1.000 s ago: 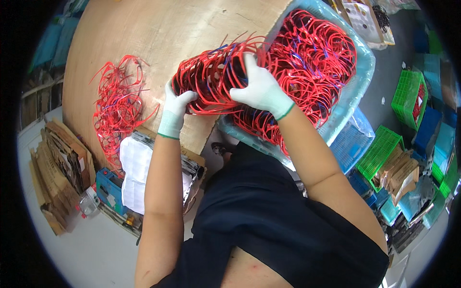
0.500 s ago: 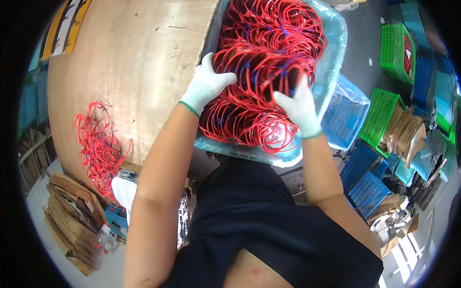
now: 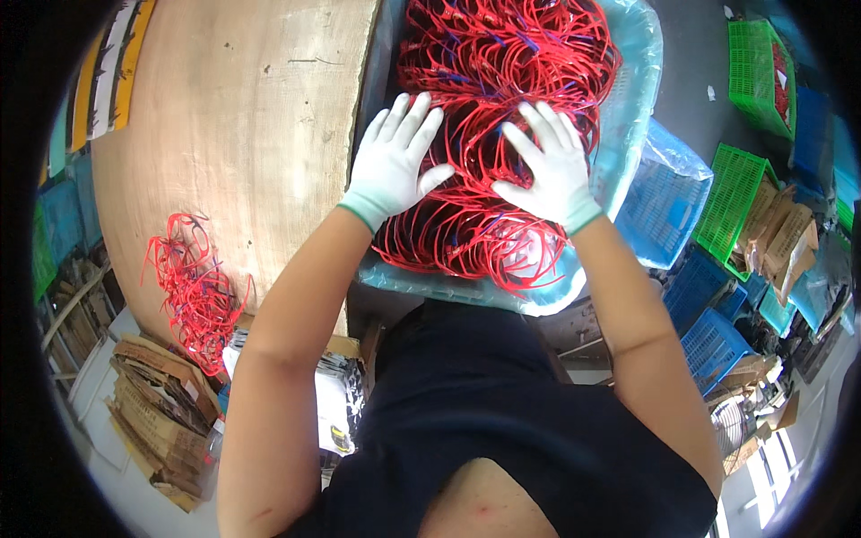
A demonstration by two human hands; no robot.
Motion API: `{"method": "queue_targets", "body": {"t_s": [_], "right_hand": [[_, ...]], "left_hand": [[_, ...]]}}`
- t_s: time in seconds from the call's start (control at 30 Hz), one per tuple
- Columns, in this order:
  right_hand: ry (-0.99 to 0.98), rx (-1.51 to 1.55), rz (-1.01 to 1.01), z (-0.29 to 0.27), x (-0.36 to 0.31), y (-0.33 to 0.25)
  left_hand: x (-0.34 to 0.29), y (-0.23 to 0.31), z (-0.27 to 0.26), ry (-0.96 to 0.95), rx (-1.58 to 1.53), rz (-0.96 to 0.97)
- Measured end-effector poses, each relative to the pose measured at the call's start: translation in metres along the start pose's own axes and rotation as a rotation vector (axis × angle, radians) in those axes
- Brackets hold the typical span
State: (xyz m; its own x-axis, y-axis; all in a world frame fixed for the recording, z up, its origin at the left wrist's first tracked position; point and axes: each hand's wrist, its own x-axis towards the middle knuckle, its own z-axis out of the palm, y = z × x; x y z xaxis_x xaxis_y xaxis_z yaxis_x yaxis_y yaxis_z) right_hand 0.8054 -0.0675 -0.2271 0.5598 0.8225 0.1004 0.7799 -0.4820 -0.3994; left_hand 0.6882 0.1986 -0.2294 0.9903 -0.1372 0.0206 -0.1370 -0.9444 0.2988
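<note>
Splayed gloved hands [image 3: 390,161] over red loops [image 3: 507,54] in pale-blue crate [image 3: 633,90]

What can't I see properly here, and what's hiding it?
All in the head view:
Bottom of the light-blue, film-lined plastic basket: covered by thin red looped strands.
The basket's far end: cut off by the picture's top edge.
Undersides of the white-gloved left hand and white-gloved right hand: hidden by the backs of the hands.
Red contents of the green plastic crate: too small to identify.

Bright light, sheen on wooden tabletop [image 3: 269,134], glare lower right, fisheye-curved edges, black corners
</note>
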Motion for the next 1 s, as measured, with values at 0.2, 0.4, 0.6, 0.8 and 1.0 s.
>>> {"method": "queue_targets", "body": {"t_s": [0.2,0.4,0.6,0.8,1.0], "right_hand": [[-0.089,0.072,0.06,0.05,0.013,0.007],[-0.118,0.05,0.171,0.056,0.018,0.006],[-0.089,0.056,0.06,0.028,0.018,0.005],[0.095,0.032,-0.192,0.021,0.069,-0.019],[-0.254,-0.231,-0.098,0.061,0.072,-0.039]], "left_hand": [[0.009,-0.003,0.042,-0.176,-0.027,-0.058],[0.037,-0.005,0.027,-0.401,0.015,-0.121],[0.015,0.022,-0.031,-0.465,0.01,-0.196],[-0.11,0.046,-0.13,-0.16,-0.229,-0.184],[-0.246,0.109,-0.211,-0.203,-0.335,-0.452]]}}
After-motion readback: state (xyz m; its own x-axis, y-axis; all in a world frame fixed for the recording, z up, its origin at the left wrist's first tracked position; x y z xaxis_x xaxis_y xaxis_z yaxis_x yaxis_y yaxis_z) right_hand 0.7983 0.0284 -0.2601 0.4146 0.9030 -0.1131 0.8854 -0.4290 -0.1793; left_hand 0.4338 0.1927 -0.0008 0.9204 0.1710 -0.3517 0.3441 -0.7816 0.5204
